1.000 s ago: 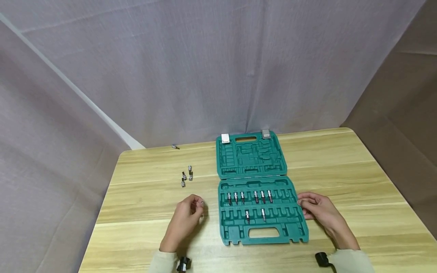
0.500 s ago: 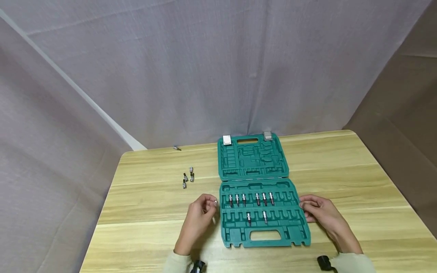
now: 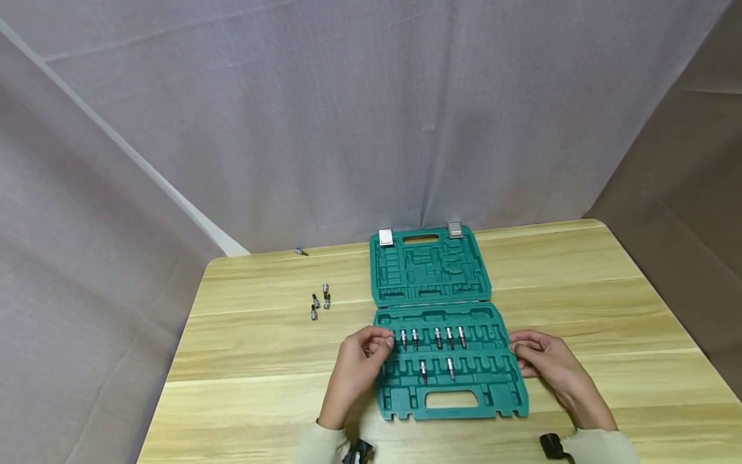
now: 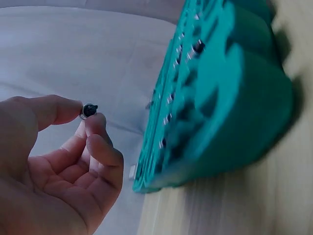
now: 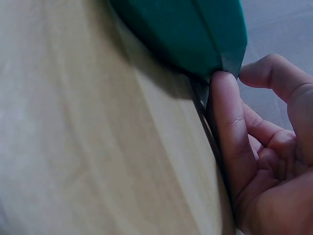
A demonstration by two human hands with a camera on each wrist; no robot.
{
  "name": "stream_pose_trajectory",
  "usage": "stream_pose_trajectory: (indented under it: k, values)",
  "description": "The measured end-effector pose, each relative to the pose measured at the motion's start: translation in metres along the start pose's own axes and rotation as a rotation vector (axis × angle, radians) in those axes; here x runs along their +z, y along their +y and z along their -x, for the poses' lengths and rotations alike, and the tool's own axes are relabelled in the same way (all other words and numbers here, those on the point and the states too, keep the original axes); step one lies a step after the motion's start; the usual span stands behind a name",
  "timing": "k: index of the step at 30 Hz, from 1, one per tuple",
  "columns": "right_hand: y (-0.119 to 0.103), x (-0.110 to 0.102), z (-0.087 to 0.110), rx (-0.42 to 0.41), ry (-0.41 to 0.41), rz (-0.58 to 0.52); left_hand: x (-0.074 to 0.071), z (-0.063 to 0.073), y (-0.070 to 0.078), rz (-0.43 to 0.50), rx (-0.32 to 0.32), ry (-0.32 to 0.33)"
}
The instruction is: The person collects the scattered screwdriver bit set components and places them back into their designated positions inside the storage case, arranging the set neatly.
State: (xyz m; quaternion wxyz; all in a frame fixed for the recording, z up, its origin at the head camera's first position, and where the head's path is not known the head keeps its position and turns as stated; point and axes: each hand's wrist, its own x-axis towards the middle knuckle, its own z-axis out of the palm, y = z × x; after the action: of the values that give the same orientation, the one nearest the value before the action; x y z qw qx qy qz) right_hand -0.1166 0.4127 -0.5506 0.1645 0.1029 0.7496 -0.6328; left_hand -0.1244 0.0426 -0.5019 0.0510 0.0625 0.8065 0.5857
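While the left hand (image 3: 361, 362) pinches a bit (image 4: 88, 111) between thumb and fingertips, the right hand (image 3: 545, 357) grips the right side of the green case (image 3: 395, 398), thumb and finger on its rim. The held bit is mostly hidden by fingers in the head view, where the left hand overlaps the left end of the case's upper row; in the left wrist view it hangs clear of the case, one end facing the camera. The other fingers of the left hand are curled in. The case lies open on the table (image 3: 249, 374), about midway between the left and right edges, its lid (image 3: 418, 274) flat and reaching the back edge, with two metal latches (image 3: 385, 237) at the far end. Six bits sit in the upper row of the near half, the leftmost partly covered by the left hand, and two more (image 3: 451, 368) in the lower row. Left of the case, four loose bits (image 3: 313, 313) lie close together, and another single bit (image 3: 301, 252) rests at the back edge, nearer the back left corner. Grey cloth (image 3: 324, 129) hangs behind the table. Light sleeves (image 3: 599, 444) cover both forearms.
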Motion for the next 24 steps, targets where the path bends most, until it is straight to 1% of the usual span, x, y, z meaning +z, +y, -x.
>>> stream_pose_trajectory:
  k: [4,11,17,24]
  values:
    - [0.001,0.000,0.001,-0.004,-0.001,-0.003,0.008,-0.001,0.005,0.031,-0.028,-0.007]
    - [-0.001,-0.001,0.001,-0.011,-0.014,-0.014,0.019,-0.004,0.013,0.080,-0.044,-0.008]
    - [-0.002,0.000,-0.001,-0.002,-0.005,-0.008,0.031,-0.007,0.013,0.142,-0.068,-0.014]
    - [-0.001,0.000,0.001,-0.007,-0.002,0.002,0.044,-0.009,0.013,0.112,-0.064,-0.025]
